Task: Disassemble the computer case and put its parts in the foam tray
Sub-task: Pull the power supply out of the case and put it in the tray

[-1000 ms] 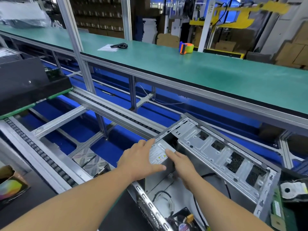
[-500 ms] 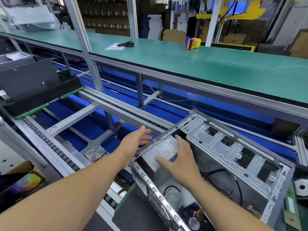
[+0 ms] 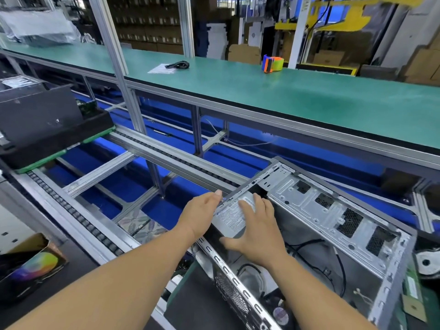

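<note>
At lower centre, the right hand (image 3: pixel 256 231) lies flat and unclenched on the power supply (image 3: pixel 232 216) inside the computer case (image 3: pixel 333 210). The left hand (image 3: pixel 202 214) braces the case's edge, grasping nothing. Freeing the unit appears underway; lifting it out likely comes next.

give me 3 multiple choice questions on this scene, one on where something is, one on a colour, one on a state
1. Where is the tape dispenser?
A. on the green bench
B. inside the case
C. on the floor

2. What colour is the bench top?
A. red
B. green
C. white

3. How is the computer case?
A. closed
B. wrapped in plastic
C. open, insides showing

Answers:
1. A, it stands on the far bench.
2. B, its surface is green.
3. C, the right hand rests on the power supply inside, the left hand at the rim.
</note>
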